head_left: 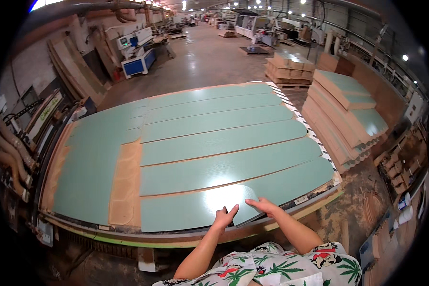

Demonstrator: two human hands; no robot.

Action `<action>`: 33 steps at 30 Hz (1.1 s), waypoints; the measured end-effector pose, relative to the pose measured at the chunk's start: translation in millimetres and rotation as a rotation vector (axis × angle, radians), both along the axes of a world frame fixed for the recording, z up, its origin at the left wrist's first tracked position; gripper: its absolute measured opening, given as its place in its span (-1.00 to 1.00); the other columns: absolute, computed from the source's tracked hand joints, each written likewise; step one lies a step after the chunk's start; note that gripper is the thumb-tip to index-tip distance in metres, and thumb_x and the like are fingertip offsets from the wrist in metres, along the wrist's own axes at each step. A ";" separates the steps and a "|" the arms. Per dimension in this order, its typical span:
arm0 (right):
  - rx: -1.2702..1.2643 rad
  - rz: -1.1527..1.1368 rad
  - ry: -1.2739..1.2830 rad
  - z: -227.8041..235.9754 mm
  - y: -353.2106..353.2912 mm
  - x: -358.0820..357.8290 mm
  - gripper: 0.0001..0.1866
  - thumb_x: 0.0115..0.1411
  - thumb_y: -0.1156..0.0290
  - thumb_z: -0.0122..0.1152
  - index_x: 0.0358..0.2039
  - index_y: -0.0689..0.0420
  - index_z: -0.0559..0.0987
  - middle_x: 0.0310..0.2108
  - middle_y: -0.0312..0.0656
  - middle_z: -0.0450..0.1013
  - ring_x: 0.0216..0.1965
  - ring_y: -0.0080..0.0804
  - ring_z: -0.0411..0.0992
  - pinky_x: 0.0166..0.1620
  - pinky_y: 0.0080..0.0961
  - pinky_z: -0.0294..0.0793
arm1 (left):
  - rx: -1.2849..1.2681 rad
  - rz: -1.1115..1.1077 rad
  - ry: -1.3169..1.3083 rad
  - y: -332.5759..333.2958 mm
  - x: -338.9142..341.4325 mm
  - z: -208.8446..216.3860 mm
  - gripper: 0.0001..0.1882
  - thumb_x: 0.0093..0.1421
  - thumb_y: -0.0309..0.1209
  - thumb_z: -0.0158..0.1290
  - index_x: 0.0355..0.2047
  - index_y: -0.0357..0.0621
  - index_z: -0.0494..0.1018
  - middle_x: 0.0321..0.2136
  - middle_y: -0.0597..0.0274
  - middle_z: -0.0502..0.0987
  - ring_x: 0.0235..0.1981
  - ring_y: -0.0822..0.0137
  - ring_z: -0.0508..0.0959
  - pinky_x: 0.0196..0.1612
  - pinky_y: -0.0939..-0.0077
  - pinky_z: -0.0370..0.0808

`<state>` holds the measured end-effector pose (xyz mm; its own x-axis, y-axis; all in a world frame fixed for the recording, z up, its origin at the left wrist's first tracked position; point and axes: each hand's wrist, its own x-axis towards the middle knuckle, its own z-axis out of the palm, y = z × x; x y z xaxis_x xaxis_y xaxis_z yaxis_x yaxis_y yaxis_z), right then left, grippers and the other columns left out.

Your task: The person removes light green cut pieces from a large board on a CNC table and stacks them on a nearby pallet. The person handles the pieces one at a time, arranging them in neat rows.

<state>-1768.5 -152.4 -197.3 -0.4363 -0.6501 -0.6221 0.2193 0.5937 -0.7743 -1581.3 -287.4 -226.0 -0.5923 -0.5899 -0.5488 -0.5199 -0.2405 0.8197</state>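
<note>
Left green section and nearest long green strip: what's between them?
Head view: a tan board stretch with faint curved outlines lies between the left green section and the nearest long green strip.

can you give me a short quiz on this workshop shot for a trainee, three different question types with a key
1. Multiple choice: what colour are the tops of the long panels? a) red b) green c) black
2. True or false: the tall stack of boards stands to the right of the table.
3. Fill in: the left hand and right hand are at the table's ____ edge.

Key: 1 b; 2 true; 3 near
</note>
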 end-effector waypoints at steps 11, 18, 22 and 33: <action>-0.300 -0.039 0.048 -12.7 -39.7 23.0 -0.14 0.12 0.06 0.62 0.33 0.19 0.48 0.10 -0.09 0.58 0.11 -0.34 0.53 0.17 -0.36 0.51 | 0.032 0.104 0.381 -39.0 22.0 11.1 -0.28 0.26 -0.23 0.35 0.30 -0.37 0.38 0.08 -0.04 0.61 0.07 0.25 0.58 0.17 0.37 0.51; -0.696 0.120 0.445 -15.9 -57.1 19.0 0.31 -0.04 0.27 0.74 0.56 0.15 0.01 0.43 0.04 0.24 0.39 -0.16 0.28 0.38 -0.25 0.33 | -0.434 0.027 0.595 -62.4 32.9 -8.1 0.27 0.07 -0.52 0.46 0.55 -0.36 -0.24 0.37 -0.08 0.35 0.26 0.14 0.47 0.30 0.32 0.43; -0.646 0.243 0.630 -37.9 -45.0 18.7 0.41 -0.07 0.30 0.76 0.59 0.11 -0.11 0.48 0.10 0.10 0.46 -0.06 0.15 0.44 -0.20 0.23 | -0.436 -0.061 0.633 -58.0 39.1 -21.2 0.41 0.02 -0.54 0.48 0.56 -0.29 -0.42 0.51 -0.14 0.06 0.41 0.06 0.32 0.39 0.27 0.34; -0.554 0.329 0.706 -49.8 -35.5 30.6 0.44 0.03 0.42 0.63 0.58 0.11 -0.38 0.38 0.24 0.28 0.40 0.16 0.28 0.42 -0.18 0.27 | -0.496 -0.137 0.588 -40.6 45.0 -44.3 0.38 0.10 -0.45 0.46 0.56 -0.22 -0.45 0.44 -0.22 0.12 0.42 -0.08 0.27 0.43 0.17 0.28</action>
<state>-1737.9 -187.9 -247.1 -0.3355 -0.9303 0.1481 -0.5186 0.0512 -0.8535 -1536.4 -328.0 -270.3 -0.7895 -0.5847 0.1864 0.0345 0.2609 0.9647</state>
